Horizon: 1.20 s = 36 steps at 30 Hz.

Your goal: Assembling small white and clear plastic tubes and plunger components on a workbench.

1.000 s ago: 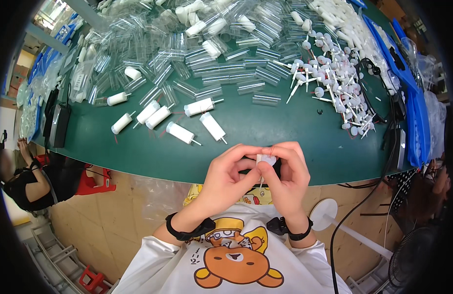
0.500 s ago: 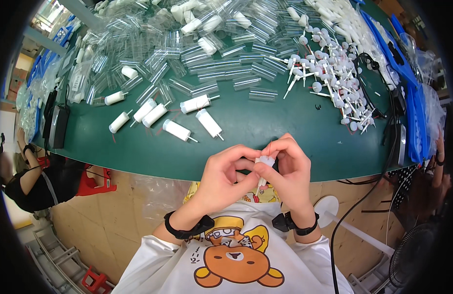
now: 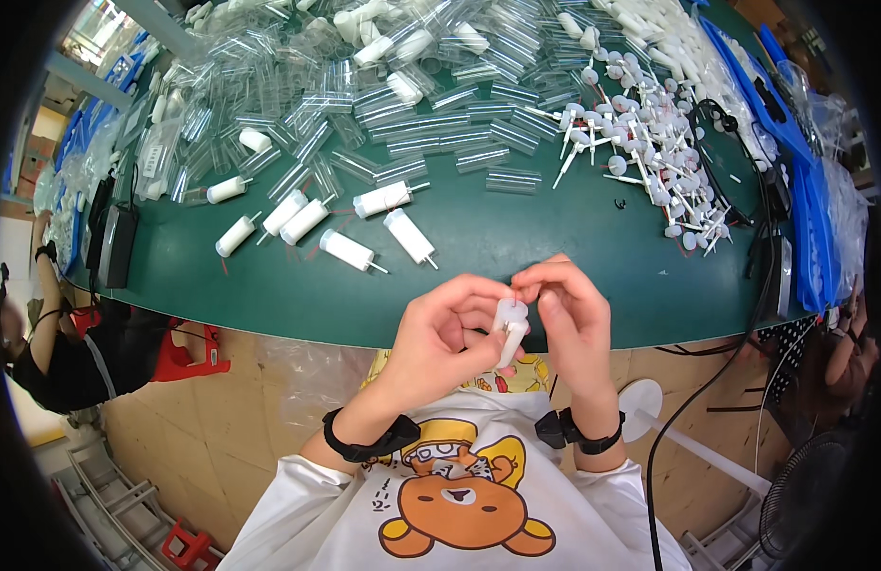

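Note:
My left hand (image 3: 447, 328) is closed round a small white plastic part with a round, translucent cap (image 3: 512, 310) facing up, held just off the table's front edge. A thin reddish wire shows at the top of the cap. The curled fingers of my right hand (image 3: 575, 319) meet my left fingertips right above the cap, while its thumb stands a little apart from the part. Whatever those right fingertips pinch is too small to make out. Beyond my hands lie several white cylinders with thin stems, the nearest being one white cylinder (image 3: 409, 236).
Clear plastic tubes (image 3: 421, 128) cover the far side of the green table (image 3: 554, 247). At the right is a pile of white stemmed caps (image 3: 664, 157), beside black cables and a blue rack (image 3: 810, 238). A black adapter (image 3: 118, 246) stands left. Other people sit at both sides.
My right thumb has drawn back from the white part, uncovering its cap. The part now sits in my left hand, and my right fingertips have shifted slightly left above it.

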### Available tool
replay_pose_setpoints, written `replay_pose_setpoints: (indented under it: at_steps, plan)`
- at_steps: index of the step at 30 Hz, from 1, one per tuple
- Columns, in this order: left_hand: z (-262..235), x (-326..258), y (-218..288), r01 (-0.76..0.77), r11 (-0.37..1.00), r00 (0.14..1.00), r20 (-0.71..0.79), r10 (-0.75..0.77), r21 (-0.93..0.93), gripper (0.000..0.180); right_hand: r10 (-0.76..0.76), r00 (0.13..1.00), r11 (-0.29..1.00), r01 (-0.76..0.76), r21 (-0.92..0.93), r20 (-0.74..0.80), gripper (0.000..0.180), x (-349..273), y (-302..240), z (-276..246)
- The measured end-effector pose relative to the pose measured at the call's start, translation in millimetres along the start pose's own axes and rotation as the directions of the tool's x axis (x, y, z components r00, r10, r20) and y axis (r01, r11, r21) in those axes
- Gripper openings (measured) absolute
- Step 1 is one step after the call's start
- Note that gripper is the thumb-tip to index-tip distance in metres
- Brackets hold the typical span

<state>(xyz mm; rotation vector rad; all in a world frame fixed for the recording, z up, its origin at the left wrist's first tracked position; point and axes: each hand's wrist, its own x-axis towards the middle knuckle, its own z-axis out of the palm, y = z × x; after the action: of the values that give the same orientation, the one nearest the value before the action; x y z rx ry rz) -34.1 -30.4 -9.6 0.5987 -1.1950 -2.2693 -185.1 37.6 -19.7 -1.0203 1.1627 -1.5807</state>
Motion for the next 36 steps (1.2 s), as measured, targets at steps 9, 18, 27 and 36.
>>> replay_pose_setpoints:
  at_steps: [9,18,27,36]
  plan:
    - [1,0,0,-0.044,0.998,0.998,-0.048,0.042,-0.052,0.034,0.13,0.988,0.985,-0.138,0.104,0.082,0.025,-2,-9,0]
    - [-2,0,-5,-0.098,0.995,0.995,-0.003,0.098,-0.026,0.031,0.072,0.995,0.987,-0.081,0.137,0.066,0.027,-3,-1,0]
    - [1,-1,-13,-0.162,0.98,0.985,-0.047,0.169,0.113,0.038,0.061,0.998,0.994,-0.061,0.094,0.001,0.023,-6,2,-2]
    - [2,-1,-11,-0.141,0.985,0.988,-0.047,0.146,0.101,0.034,0.004,0.998,1.0,-0.004,0.009,0.055,0.027,-4,2,-6]
